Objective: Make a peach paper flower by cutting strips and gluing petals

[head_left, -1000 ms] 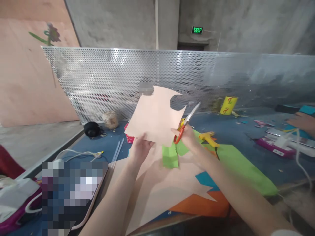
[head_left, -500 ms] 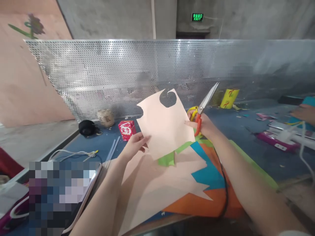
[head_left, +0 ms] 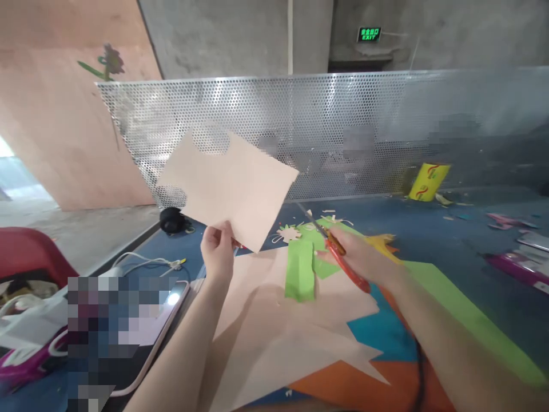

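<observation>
My left hand [head_left: 218,250] pinches the lower edge of a pale pink paper sheet [head_left: 235,191] and holds it up above the table. Round bites are cut out of the sheet's top and left edges. In my right hand [head_left: 358,252] are scissors [head_left: 343,263] with red-orange handles, the blades pointing up and left, apart from the sheet. Below lies a folded green paper piece [head_left: 299,272] on a larger pale sheet [head_left: 261,326] with a jagged right edge. A pale flower-shaped cutout [head_left: 288,233] rests behind it. Blue paper [head_left: 386,329] and orange paper [head_left: 343,380] show underneath.
A phone or tablet [head_left: 148,349], partly pixelated, lies at left beside white cables [head_left: 146,260]. A perforated metal panel [head_left: 257,114] borders the table's back. A yellow roll [head_left: 429,182] stands back right; a purple power strip [head_left: 514,269] is at right. Paper scraps [head_left: 506,220] lie about.
The pale sheet has turned and moved left in my left hand. My right hand has left the sheet's edge, and the scissors are lower, tilted left. The flower cutout has come into view.
</observation>
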A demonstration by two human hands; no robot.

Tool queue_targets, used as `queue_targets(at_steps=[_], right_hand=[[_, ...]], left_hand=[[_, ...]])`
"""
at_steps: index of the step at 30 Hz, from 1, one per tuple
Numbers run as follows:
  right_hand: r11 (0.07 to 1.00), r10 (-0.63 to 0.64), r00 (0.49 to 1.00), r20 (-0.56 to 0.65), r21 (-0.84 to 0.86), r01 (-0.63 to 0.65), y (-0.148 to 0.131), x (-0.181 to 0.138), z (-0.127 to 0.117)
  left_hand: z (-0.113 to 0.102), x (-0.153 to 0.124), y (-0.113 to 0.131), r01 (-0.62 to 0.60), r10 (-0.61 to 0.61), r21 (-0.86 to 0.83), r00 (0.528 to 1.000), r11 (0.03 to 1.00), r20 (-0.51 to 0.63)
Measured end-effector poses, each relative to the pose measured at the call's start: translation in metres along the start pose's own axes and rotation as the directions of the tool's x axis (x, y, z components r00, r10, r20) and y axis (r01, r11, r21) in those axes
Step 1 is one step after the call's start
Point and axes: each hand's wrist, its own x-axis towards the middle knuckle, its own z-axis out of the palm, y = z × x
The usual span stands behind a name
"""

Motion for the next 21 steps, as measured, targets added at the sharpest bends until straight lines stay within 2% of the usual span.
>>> queue_targets(at_steps=[3,7,21], right_hand=[[0.997,0.07,0.99,0.124,-0.021,-0.068,-0.003,-0.003,0.008],[0.99,0.14,0.963,0.231,-0.039,-0.135,-0.009,-0.009,0.015],[0.984,0.175,0.96,0.217,-0.012,-0.176,-0.02,-0.012,0.012]], left_hand=[[-0.001,0.003,0.004,-0.046,0.042,-0.044,0.995,0.998,-0.09],[0.002,-0.002,0.009,-0.056,0.052,-0.076,0.997,0.996,-0.054],[0.009,-0.016,0.013,-0.064,0.071,-0.063,0.991,0.996,0.114]])
